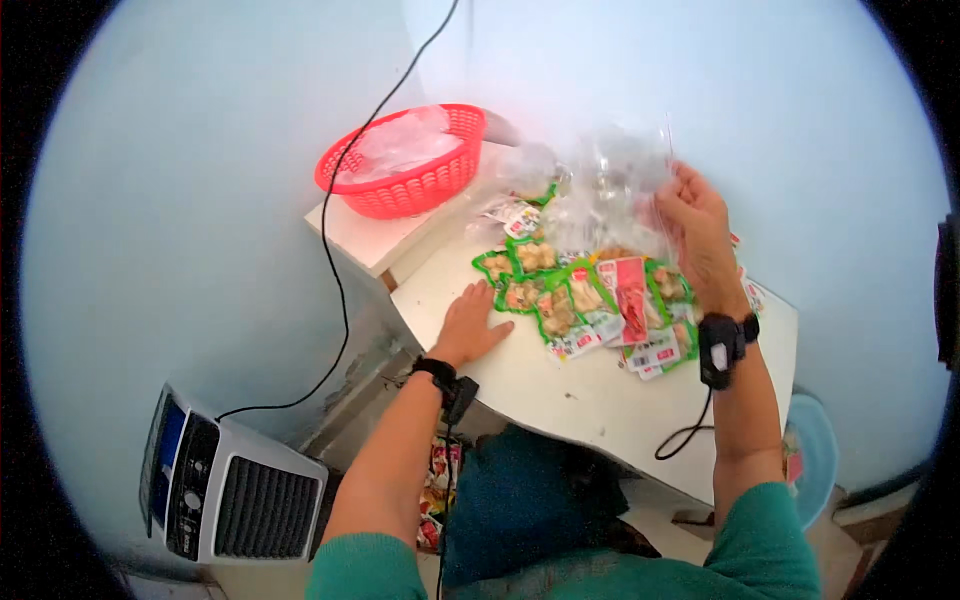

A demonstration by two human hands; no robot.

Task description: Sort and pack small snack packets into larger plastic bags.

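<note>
My right hand (697,215) is raised over the back right of the white table, its thumb and fingers pinching a clear plastic bag (620,190). The bag hangs to the left of the fingers, above a heap of small snack packets (560,300) with green edges and pale contents showing through. A packet with a red panel (632,300) lies on the heap's front. My left hand (470,325) rests flat on the table with fingers stretched out, the tips close to the packets at the heap's left edge. What lies beneath the bag is partly hidden.
A red plastic basket (405,190) holding clear bags stands on a white raised surface (350,235) at the back left. A black cable (335,270) hangs down to a grey-white air cooler (250,500). A light-blue basin (815,460) sits low, right of the table (560,400).
</note>
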